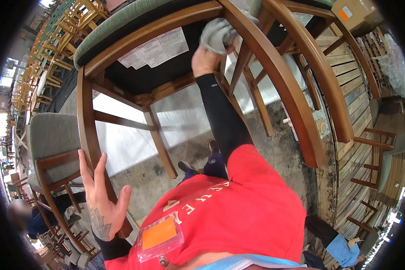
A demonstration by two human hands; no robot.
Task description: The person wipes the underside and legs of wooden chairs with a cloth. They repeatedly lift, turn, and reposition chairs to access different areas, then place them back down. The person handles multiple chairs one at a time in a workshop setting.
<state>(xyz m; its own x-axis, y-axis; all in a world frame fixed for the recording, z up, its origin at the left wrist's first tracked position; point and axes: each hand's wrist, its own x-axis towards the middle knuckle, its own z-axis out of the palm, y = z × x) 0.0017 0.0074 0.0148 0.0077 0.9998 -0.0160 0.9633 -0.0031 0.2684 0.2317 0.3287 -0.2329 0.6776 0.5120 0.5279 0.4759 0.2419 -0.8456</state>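
A wooden chair (153, 38) with a green-grey padded seat is tipped in front of me, its black underside facing me. White printed paper labels (159, 48) are stuck to that underside. My right hand (205, 58) reaches up to the frame and grips a crumpled grey cloth (218, 36), close to where a leg meets the seat rail. Some of its fingers are hidden by the cloth. Beside the chair's left leg (89, 121), my left hand (104, 193) is open with fingers spread, holding nothing; whether its palm touches the leg I cannot tell.
More wooden chair frames (317, 67) stand close on the right, beside a slatted wooden platform (346, 76). A cardboard box (355, 15) sits at the far right. Another padded chair (54, 139) stands left, near a blurred person (20, 216). Someone in blue (342, 249) is at lower right.
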